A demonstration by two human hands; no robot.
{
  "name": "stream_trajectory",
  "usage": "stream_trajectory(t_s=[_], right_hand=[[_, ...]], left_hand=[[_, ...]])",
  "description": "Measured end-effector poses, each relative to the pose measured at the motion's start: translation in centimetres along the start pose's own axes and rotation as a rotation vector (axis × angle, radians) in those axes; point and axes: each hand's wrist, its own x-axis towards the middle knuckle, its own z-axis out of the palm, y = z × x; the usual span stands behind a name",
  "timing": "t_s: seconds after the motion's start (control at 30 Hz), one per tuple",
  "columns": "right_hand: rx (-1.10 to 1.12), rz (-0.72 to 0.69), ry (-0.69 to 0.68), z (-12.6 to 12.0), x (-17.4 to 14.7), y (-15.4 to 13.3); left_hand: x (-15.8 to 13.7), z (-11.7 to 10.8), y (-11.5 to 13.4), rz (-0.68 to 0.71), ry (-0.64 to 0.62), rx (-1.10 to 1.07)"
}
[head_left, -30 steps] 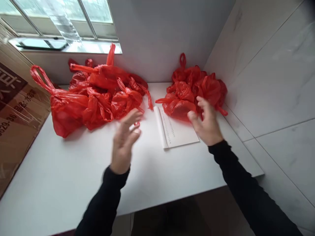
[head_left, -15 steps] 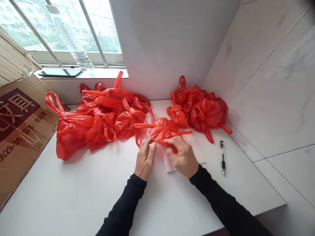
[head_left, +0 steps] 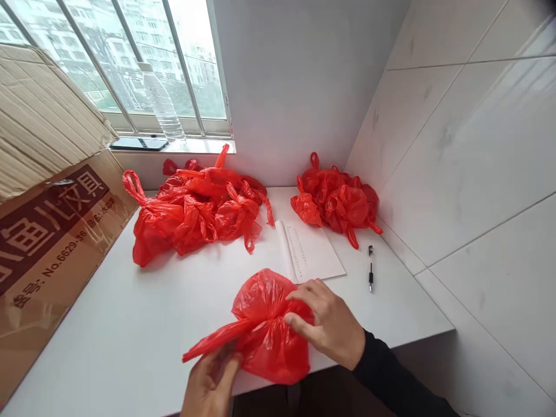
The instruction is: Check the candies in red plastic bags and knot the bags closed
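A tied red plastic bag [head_left: 275, 347] is at the front edge of the white table, its knot facing up and one twisted handle pointing left. My left hand [head_left: 212, 376] grips the bag's lower left side, below that handle, with some fingertips hidden behind the plastic. On the bag's right side, my right hand [head_left: 328, 321] has its thumb and bent fingers on the gathered plastic near the knot. What the bag contains is hidden. Just beyond it lies an open notebook [head_left: 321, 255] with columns of small marks on its page.
One heap of red plastic bags [head_left: 200, 214] is at the back left, another heap [head_left: 336, 200] at the back right. A black-capped pen [head_left: 370, 269] lies right of the notebook. A cardboard box [head_left: 61, 231] borders the left side. A water bottle [head_left: 163, 104] and a tablet [head_left: 139, 143] are on the windowsill.
Both hands have brought the bag from over the notebook toward the table's front edge, uncovering the written page. The camera view has shifted as well.
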Motion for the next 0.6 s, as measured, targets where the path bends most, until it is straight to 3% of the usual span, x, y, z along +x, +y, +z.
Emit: stream_trajectory(t_s=[0.1, 0.2, 0.37, 0.6], right_hand=[[-0.037, -0.018, -0.149, 1.1, -0.8, -0.9], [-0.031, -0.028, -0.158, 2.3, -1.7, -1.9], [-0.152, -0.084, -0.157, 2.4, -2.6, -2.1], [-0.106, -0.094, -0.092, 0.2, -3.3, -1.6]], left_hand=[[-0.6, -3.0, -1.0, 0.025, 0.088, 0.08], [-0.2, -3.8, -0.3, 0.092, 0.073, 0.072], [-1.3, -1.1, 2.0, 0.183, -0.233, 0.142], [-1.7, 1.6, 4.3, 0.418, -0.188, 0.374]])
